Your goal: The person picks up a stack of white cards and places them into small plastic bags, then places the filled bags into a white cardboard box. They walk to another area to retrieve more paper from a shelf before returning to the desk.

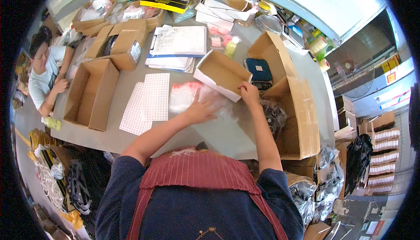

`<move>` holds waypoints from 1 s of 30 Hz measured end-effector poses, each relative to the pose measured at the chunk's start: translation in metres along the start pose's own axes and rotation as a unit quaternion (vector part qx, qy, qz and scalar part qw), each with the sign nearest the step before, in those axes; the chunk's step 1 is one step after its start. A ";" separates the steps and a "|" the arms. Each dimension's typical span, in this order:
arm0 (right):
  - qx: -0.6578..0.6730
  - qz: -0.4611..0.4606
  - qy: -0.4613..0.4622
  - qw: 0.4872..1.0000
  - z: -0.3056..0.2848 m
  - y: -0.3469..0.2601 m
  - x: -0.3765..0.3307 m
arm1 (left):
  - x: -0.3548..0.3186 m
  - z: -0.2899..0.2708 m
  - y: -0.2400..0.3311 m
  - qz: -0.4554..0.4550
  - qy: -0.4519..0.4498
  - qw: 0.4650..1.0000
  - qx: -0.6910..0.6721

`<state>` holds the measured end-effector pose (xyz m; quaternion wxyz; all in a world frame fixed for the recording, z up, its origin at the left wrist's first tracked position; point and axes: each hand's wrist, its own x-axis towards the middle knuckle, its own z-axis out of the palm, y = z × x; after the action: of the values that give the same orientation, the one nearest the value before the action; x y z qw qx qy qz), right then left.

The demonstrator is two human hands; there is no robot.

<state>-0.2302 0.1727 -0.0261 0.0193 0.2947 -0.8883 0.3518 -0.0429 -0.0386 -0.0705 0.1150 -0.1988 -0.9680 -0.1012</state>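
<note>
My left hand [200,107] lies flat with fingers spread on a pile of clear plastic bags [190,94] with red marks on the grey table [210,132]. Over at the near corner of a small open cardboard box [222,72], white on the outside, my right hand [249,93] has its fingers curled at the box's edge. Whether it grips the box or a bag I cannot tell. A blurred clear bag [227,108] lies between my hands.
A large open carton [294,104] stands at the right with a blue case [259,69] inside. White dotted sheets [148,101], a long open box [91,93], a stack of papers [176,47] and more boxes lie beyond. A seated person [46,71] is at the far left.
</note>
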 end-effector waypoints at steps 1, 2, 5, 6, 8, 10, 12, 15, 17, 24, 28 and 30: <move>-0.003 0.001 0.000 1.000 -0.002 0.007 -0.002 | -0.001 -0.002 0.003 -0.006 0.004 1.000 0.002; -0.016 -0.010 0.015 1.000 -0.003 0.013 -0.003 | -0.003 -0.005 0.006 -0.005 0.005 1.000 0.000; -0.011 -0.014 0.033 0.999 -0.004 0.009 -0.006 | -0.020 -0.017 0.011 -0.015 0.012 1.000 -0.004; 0.006 -0.005 0.043 0.999 -0.006 0.002 -0.007 | -0.028 -0.021 0.013 -0.027 0.017 0.999 0.003; -0.003 -0.023 0.091 0.996 -0.012 -0.014 -0.016 | -0.043 -0.037 0.021 -0.040 0.020 0.999 0.006; 0.007 -0.030 0.141 0.990 -0.020 -0.044 -0.031 | -0.065 -0.058 0.025 -0.107 0.012 0.994 -0.017; -0.012 -0.095 0.153 0.984 -0.025 -0.035 -0.053 | -0.080 -0.060 0.019 -0.145 0.017 0.989 -0.014; -0.049 -0.143 0.086 0.985 -0.020 -0.040 -0.090 | -0.128 -0.049 -0.006 -0.261 0.025 0.965 0.028; -0.148 -0.276 -0.021 0.949 -0.019 -0.040 -0.105 | -0.155 -0.049 -0.024 -0.383 0.060 0.919 0.065; -0.219 -0.089 -0.048 0.970 0.045 -0.023 -0.154 | -0.174 -0.065 -0.040 -0.569 0.062 0.820 -0.011; -0.239 -0.009 -0.010 0.971 0.064 -0.048 -0.154 | -0.162 -0.062 -0.035 -0.566 0.035 0.824 -0.010; -0.222 0.005 -0.002 0.975 0.062 -0.060 -0.152 | -0.162 -0.059 -0.037 -0.564 0.037 0.825 -0.006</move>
<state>-0.0613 0.1758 -0.0729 0.0803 0.2792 -0.9458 0.1450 0.0975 -0.1450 -0.0624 0.0730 0.3848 -0.9059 -0.1614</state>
